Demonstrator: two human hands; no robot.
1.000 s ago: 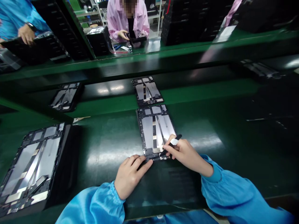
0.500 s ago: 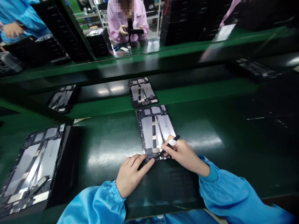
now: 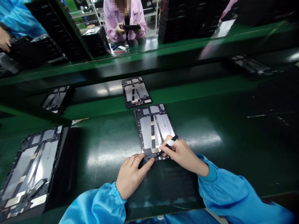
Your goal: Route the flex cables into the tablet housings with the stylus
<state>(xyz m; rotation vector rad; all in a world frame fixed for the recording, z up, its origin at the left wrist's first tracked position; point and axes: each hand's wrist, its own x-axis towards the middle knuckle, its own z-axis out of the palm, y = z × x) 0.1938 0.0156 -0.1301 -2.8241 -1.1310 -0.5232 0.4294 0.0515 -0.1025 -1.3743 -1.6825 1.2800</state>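
Note:
An opened tablet chassis (image 3: 154, 127) with silver battery cells lies on the green bench in front of me. My right hand (image 3: 182, 154) pinches a thin black tool (image 3: 168, 144) with a white band, its tip touching the chassis near its lower edge. My left hand (image 3: 130, 175) rests on the bench with its fingers together, fingertips pressing the chassis's near left corner. Both arms wear blue sleeves.
A second opened tablet (image 3: 135, 91) rides the conveyor belt (image 3: 198, 90) just behind mine, another (image 3: 54, 99) further left. A larger opened tablet (image 3: 28, 169) sits on a black block at my near left. Across the line a person in pink (image 3: 125, 18) holds a device. Black trays (image 3: 179, 18) are stacked behind.
The tablets on the conveyor have slid to the left. My hands stay on the chassis, the tool tip shifting slightly. The person in pink raised the device.

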